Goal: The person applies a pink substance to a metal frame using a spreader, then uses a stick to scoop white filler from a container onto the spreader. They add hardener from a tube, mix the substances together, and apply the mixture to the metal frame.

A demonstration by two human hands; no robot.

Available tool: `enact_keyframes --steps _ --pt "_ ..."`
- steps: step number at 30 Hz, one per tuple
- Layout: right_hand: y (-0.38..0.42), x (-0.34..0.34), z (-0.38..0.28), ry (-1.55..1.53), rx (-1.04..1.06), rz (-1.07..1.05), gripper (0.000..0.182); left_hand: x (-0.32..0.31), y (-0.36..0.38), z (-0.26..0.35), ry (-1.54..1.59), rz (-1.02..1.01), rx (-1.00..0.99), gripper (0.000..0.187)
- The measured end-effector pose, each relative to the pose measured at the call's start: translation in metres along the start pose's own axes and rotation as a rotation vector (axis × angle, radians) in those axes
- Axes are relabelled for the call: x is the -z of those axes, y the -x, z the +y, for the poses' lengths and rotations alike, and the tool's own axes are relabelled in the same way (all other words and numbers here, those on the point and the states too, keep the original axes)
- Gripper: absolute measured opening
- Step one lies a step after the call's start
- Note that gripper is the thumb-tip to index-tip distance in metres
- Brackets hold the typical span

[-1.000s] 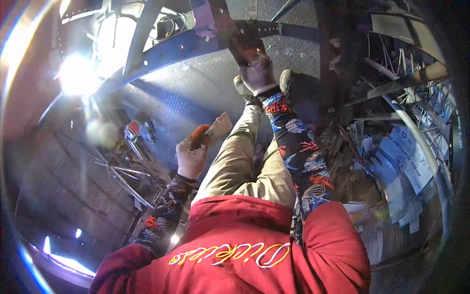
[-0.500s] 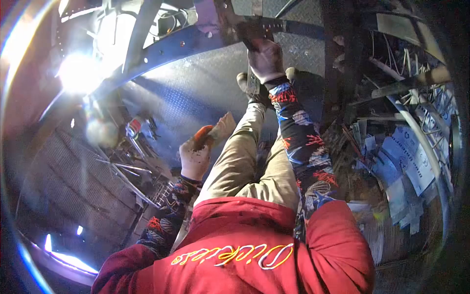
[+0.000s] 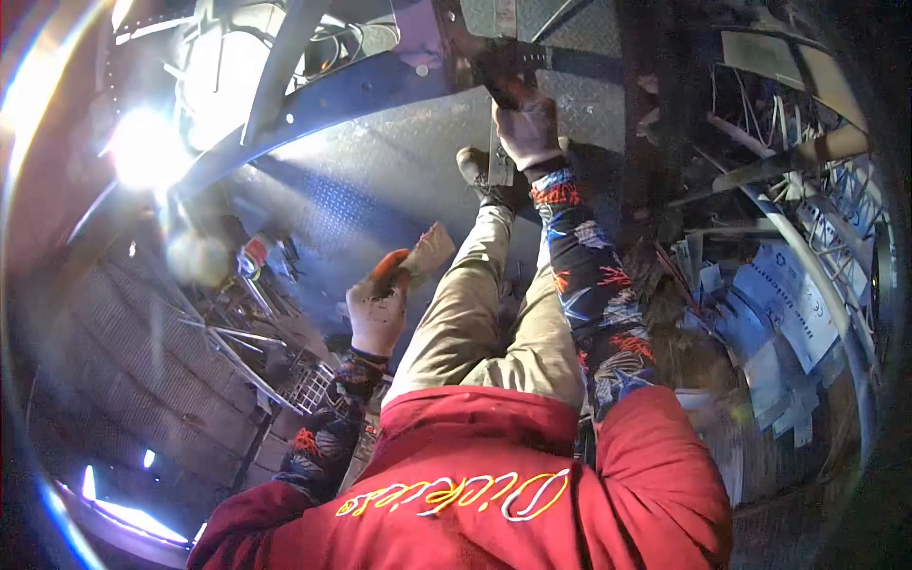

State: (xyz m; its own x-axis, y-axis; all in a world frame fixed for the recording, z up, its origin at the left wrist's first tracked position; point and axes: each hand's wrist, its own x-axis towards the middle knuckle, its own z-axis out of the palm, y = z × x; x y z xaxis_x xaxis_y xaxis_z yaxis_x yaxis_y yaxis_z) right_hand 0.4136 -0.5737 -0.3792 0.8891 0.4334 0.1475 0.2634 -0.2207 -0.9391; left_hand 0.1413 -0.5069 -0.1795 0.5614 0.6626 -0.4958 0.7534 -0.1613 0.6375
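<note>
My left hand [image 3: 377, 312], in a pale, dirt-spotted glove, is closed around a flat tool with an orange handle [image 3: 389, 269] and a broad pale end. That end points up and to the right, beside my left thigh. My right hand [image 3: 528, 128] reaches forward to a dark metal frame [image 3: 370, 81], its fingers curled at the frame's lower side. Shadow hides the fingertips and what they grip. A flat metal bar [image 3: 502, 157] with a hole hangs just left of this hand.
A very bright lamp [image 3: 150, 150] glares at the left. Patterned metal plate [image 3: 332, 204] lies beyond my legs. At the right are curved pipes [image 3: 798, 237] and stacked printed cardboard [image 3: 793, 304]; at the lower left, a wire basket [image 3: 309, 388].
The view has shifted slightly, so the frame and bar appear a little further right and lower. Both hands keep nearly the same pose; the left still holds the flat tool.
</note>
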Motion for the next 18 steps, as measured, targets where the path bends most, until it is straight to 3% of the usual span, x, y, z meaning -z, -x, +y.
enact_keyframes --steps 1,4,5,6,8,10,12,13,18 --pt "0.006 0.017 -0.01 0.128 0.015 -0.13 0.031 0.0 0.006 0.002 0.009 -0.01 0.008 0.032" --pt "0.013 0.035 -0.024 -0.095 0.08 -0.03 0.029 0.0 -0.001 0.011 0.051 -0.037 -0.006 0.032" --pt "0.005 0.038 -0.021 -0.013 0.242 0.017 0.029 0.0 -0.002 0.013 0.042 -0.031 -0.003 0.032" --pt "0.001 0.035 -0.02 -0.016 0.237 0.014 0.029 0.0 0.001 0.013 0.032 -0.027 0.007 0.032" --pt "-0.012 0.03 -0.015 -0.157 -0.062 0.043 0.028 0.002 0.003 0.013 0.041 -0.024 -0.009 0.032" --pt "-0.029 0.003 -0.011 -0.113 0.034 0.15 0.029 0.003 -0.001 0.005 0.053 -0.02 -0.035 0.032" --pt "-0.02 -0.032 0.012 -0.334 -0.018 0.149 0.029 0.004 -0.001 -0.012 0.132 0.017 -0.009 0.033" --pt "-0.013 -0.008 -0.022 0.0 -0.084 -0.002 0.031 0.005 -0.001 -0.013 0.135 0.017 -0.005 0.033" --pt "0.017 0.012 -0.029 0.01 0.04 0.006 0.029 0.006 0.0 -0.004 0.019 0.062 -0.042 0.027"
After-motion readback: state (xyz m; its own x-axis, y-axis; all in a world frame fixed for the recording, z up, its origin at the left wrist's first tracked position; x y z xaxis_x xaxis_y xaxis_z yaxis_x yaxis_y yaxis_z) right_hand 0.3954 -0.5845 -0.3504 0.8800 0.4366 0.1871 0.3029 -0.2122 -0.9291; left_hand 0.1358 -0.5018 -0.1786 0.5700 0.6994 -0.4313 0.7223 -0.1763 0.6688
